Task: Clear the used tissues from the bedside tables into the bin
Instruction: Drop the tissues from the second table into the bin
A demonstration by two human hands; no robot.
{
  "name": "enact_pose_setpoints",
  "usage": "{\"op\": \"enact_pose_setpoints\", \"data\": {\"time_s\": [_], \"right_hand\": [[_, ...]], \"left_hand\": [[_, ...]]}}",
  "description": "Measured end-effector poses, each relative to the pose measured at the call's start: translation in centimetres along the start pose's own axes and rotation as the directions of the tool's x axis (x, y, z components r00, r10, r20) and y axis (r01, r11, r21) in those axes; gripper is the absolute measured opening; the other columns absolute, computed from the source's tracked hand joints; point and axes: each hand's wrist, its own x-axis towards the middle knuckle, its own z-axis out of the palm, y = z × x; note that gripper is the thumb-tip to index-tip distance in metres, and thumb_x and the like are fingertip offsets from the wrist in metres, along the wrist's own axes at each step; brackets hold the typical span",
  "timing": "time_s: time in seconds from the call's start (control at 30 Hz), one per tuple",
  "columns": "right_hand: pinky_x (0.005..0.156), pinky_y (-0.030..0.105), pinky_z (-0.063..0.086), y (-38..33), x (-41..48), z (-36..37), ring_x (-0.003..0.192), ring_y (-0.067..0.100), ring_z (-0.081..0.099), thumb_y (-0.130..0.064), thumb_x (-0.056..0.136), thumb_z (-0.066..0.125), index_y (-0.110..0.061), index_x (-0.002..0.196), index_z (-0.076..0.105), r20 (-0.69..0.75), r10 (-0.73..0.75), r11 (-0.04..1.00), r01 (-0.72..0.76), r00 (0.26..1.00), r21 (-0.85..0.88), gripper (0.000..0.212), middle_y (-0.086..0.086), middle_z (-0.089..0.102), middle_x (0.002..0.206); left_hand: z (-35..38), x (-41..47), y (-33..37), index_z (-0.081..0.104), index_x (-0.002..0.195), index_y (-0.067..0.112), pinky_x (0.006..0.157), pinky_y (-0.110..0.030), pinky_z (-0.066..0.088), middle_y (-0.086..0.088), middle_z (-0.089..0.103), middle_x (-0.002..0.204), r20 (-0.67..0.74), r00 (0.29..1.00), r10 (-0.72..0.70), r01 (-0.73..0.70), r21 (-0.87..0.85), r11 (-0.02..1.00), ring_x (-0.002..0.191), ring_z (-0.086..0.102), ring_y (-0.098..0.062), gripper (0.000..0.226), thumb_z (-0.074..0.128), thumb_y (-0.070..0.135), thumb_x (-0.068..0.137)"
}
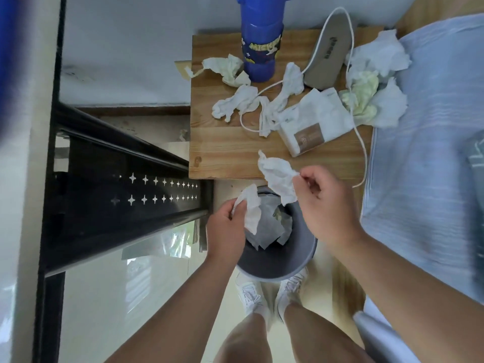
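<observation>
Surface: wooden bedside table (225, 153) is standing between a white wall and a bed (424, 166) with a pale blue sheet.
Bin: grey bin (288, 265) is sitting on the floor just in front of the table's near edge; crumpled white binned tissues (269, 229) are lying inside it, with one yellowish scrap among them.
Left hand: left hand (226, 229) is pinching a crumpled first tissue (250, 208) between thumb and curled fingers, directly over the bin opening.
Right hand: right hand (327, 203) is pinching a second tissue (279, 176) at the fingertips; it is hanging over the bin's far rim and the table's near edge.
On table: loose tissues (233, 102) are lying beside the bottle and across the middle; a tissue heap (377, 61), partly yellowish, is spilling over the bed-side edge.
Hidden: the bin's left rim is sitting behind the left hand; the bottle top is running out of frame; print on the bottle and pack is too blurred to read.
Around: blue bottle (260, 48) is standing at the back; tissue pack (314, 121) and grey insole (330, 53) are lying beside it; white cable (362, 150) is looping across the tissues and pack, then hanging off the table.
Left side: black metal frame (125, 195) is standing beside the table.
Floor: white shoes (251, 297) are touching the bin's near side.
</observation>
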Motion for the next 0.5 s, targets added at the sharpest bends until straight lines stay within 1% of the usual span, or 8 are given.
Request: {"op": "enact_pose_setpoints", "data": {"time_s": [0.1, 0.17, 0.23, 0.27, 0.33, 0.37, 0.43, 0.5], "right_hand": [[0.050, 0.014, 0.044, 3.7, -2.8, 1.4, 0.061, 0.003, 0.063, -0.028, 0.098, 0.062, -0.024, 0.092, 0.066, 0.141, 0.084, 0.988, -0.063, 0.986, -0.144, 0.008, -0.016, 0.065, 0.067], [0.051, 0.023, 0.045, 5.8, -3.9, 2.6, 0.063, 0.005, 0.063, -0.026, 0.099, 0.060, -0.022, 0.097, 0.070, 0.219, 0.191, 0.957, -0.132, 0.957, -0.258, 0.012, -0.010, 0.069, 0.073], [0.061, 0.027, 0.048, 7.7, -4.8, 3.6, 0.081, 0.015, 0.069, -0.028, 0.099, 0.056, -0.021, 0.107, 0.071, 0.294, 0.365, 0.896, -0.247, 0.883, -0.369, 0.019, -0.007, 0.074, 0.089], [0.070, 0.030, 0.052, 8.5, -5.1, 4.1, 0.092, 0.020, 0.070, -0.029, 0.099, 0.054, -0.020, 0.115, 0.070, 0.332, 0.442, 0.864, -0.297, 0.833, -0.406, 0.024, -0.003, 0.076, 0.101], [0.087, 0.034, 0.053, 9.7, -6.0, 4.8, 0.110, 0.023, 0.069, -0.032, 0.099, 0.054, -0.019, 0.130, 0.064, 0.400, 0.550, 0.819, -0.380, 0.733, -0.431, 0.034, 0.003, 0.074, 0.123], [0.090, 0.034, 0.052, 10.0, -6.4, 5.0, 0.115, 0.023, 0.068, -0.035, 0.100, 0.055, -0.020, 0.136, 0.060, 0.421, 0.578, 0.807, -0.411, 0.699, -0.424, 0.040, 0.003, 0.071, 0.130], [0.088, 0.030, 0.049, 10.3, -6.9, 5.0, 0.118, 0.021, 0.067, -0.038, 0.100, 0.055, -0.021, 0.142, 0.056, 0.432, 0.590, 0.804, -0.445, 0.682, -0.395, 0.046, 0.001, 0.068, 0.138], [0.083, 0.029, 0.047, 10.0, -6.4, 4.3, 0.111, 0.018, 0.068, -0.036, 0.099, 0.056, -0.023, 0.139, 0.059, 0.394, 0.558, 0.826, -0.444, 0.731, -0.347, 0.041, -0.002, 0.070, 0.133]], "left_hand": [[0.7, 0.3, -1.9, 0.074, 0.100, 0.018, 0.063, -0.026, 0.043, 0.012, 0.063, 0.072, 0.067, 0.996, -0.050, 0.042, 0.116, 0.992, 0.072, 0.063, -0.015, 0.021, 0.059, 0.032, 0.104], [1.2, 0.4, -3.0, 0.075, 0.112, 0.019, 0.067, -0.032, 0.050, 0.002, 0.070, 0.081, 0.133, 0.984, -0.122, 0.101, 0.154, 0.983, 0.075, 0.066, -0.021, 0.022, 0.056, 0.025, 0.104], [1.6, 0.5, -4.1, 0.071, 0.124, 0.021, 0.071, -0.041, 0.061, -0.004, 0.074, 0.090, 0.180, 0.963, -0.201, 0.163, 0.204, 0.965, 0.071, 0.070, -0.019, 0.026, 0.053, 0.020, 0.104], [1.8, 0.5, -4.7, 0.069, 0.128, 0.021, 0.074, -0.043, 0.064, -0.005, 0.075, 0.094, 0.195, 0.952, -0.236, 0.191, 0.226, 0.955, 0.070, 0.071, -0.018, 0.028, 0.053, 0.019, 0.105], [2.2, 0.6, -5.7, 0.062, 0.138, 0.021, 0.073, -0.041, 0.065, -0.005, 0.073, 0.102, 0.227, 0.923, -0.310, 0.257, 0.235, 0.937, 0.073, 0.072, -0.020, 0.035, 0.055, 0.018, 0.105], [2.4, 0.6, -6.0, 0.057, 0.146, 0.024, 0.073, -0.040, 0.063, -0.003, 0.071, 0.107, 0.245, 0.906, -0.346, 0.292, 0.233, 0.928, 0.078, 0.073, -0.024, 0.042, 0.058, 0.019, 0.104], [2.7, 0.4, -6.4, 0.042, 0.158, 0.031, 0.079, -0.040, 0.062, 0.004, 0.065, 0.120, 0.268, 0.884, -0.384, 0.314, 0.268, 0.911, 0.100, 0.074, -0.033, 0.060, 0.063, 0.026, 0.102], [2.9, 0.1, -6.1, 0.043, 0.157, 0.033, 0.096, -0.048, 0.061, 0.002, 0.064, 0.137, 0.256, 0.915, -0.313, 0.229, 0.311, 0.923, 0.118, 0.069, -0.036, 0.060, 0.063, 0.035, 0.101]]}}
